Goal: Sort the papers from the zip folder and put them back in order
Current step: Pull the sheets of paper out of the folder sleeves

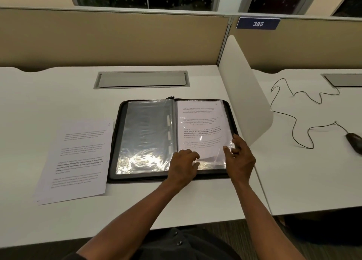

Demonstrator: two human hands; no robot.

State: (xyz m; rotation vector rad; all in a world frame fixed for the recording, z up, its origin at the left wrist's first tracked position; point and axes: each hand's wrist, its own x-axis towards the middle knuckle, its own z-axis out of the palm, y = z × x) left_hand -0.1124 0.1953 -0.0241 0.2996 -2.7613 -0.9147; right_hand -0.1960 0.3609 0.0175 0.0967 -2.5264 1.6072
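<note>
The zip folder (172, 138) lies open flat on the desk (58, 95), its left page an empty shiny plastic sleeve (146, 136) and its right page a sleeve with a printed sheet (201, 126) inside. A stack of loose papers (78, 159) sits just beside the folder's left edge. The left hand (184, 165) rests on the bottom of the right page near the spine, fingers curled down and pressing. The right hand (240, 157) is at the page's lower right corner with fingers spread; it seems to pinch the sleeve's edge or the sheet's lifted corner, though I cannot tell which. The sheet is light and limp and will likely buckle if pushed from one point, and the sleeve looks slick and clingy (glare hides its opening). Best taken at a free corner, with the other hand pinning the sleeve flat.
</note>
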